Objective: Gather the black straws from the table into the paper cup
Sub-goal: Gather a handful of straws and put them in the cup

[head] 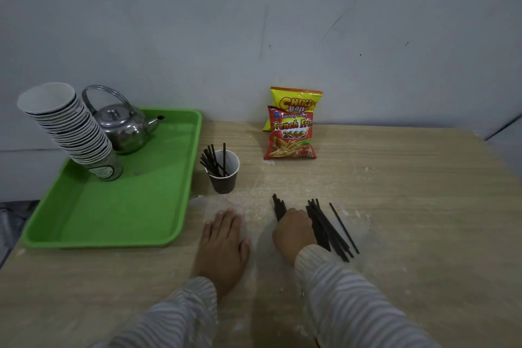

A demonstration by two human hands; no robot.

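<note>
A dark paper cup (224, 179) stands upright on the wooden table, just right of the green tray, with several black straws (212, 161) leaning in it. My right hand (293, 230) is closed around a small bundle of black straws (279, 205) whose tips stick out past my fingers. A loose pile of black straws (327, 227) lies on the table right beside that hand, with one single straw (344, 228) a little further right. My left hand (223, 246) rests flat on the table, palm down, fingers together, holding nothing.
A green tray (169, 206) at the left holds a tilted stack of paper cups (67, 127) and a metal kettle (124, 128). Two snack bags (292, 128) lean against the wall behind the cup. The table's (409, 192) left edge lies beside the tray.
</note>
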